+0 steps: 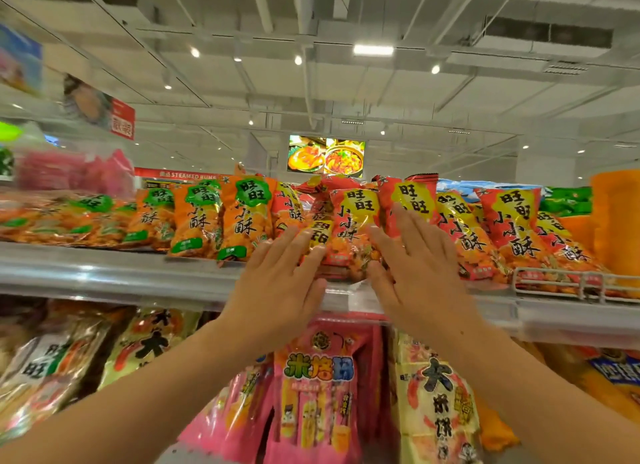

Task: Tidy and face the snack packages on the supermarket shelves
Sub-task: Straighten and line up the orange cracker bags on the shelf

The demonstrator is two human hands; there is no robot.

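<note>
At the centre of the frame, we have a red snack packet [349, 235] standing at the front edge of the upper shelf [114, 273]. Our left hand [280, 283] lies flat against its left side, fingers straight. Our right hand [415, 273] lies flat against its right side, fingers straight and spread. More red packets [502, 228] fill the row to the right; orange packets [242, 217] fill the left. Pink packets [318, 387] hang below the shelf.
</note>
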